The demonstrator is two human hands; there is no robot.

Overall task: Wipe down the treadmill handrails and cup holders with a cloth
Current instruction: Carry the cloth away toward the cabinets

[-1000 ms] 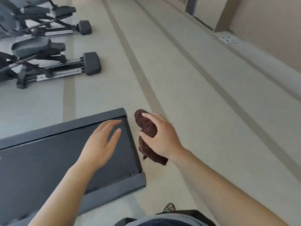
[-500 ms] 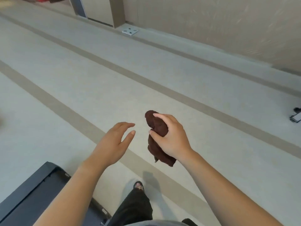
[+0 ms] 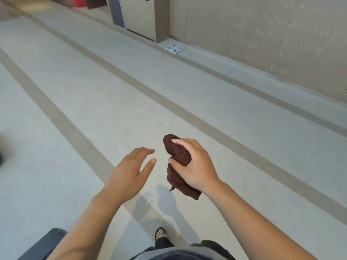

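A bunched dark brown cloth [image 3: 178, 154] hangs from my right hand [image 3: 195, 166], which grips it around the middle at chest height over the floor. My left hand [image 3: 131, 171] floats just left of the cloth, fingers spread, holding nothing and a short gap away from it. Only a dark grey corner of the treadmill deck [image 3: 47, 243] shows at the bottom left, behind my left forearm. No handrails or cup holders are in view.
Pale grey floor with tan stripes [image 3: 75, 136] runs diagonally ahead. A beige wall [image 3: 262, 34] and a low ledge with a metal floor plate [image 3: 174, 48] lie at the right. My sandalled foot [image 3: 161, 235] is below the hands.
The view has swung right, off the treadmill deck and the other gym machines, toward the wall. My hands keep the same pose, the right one still gripping the cloth.
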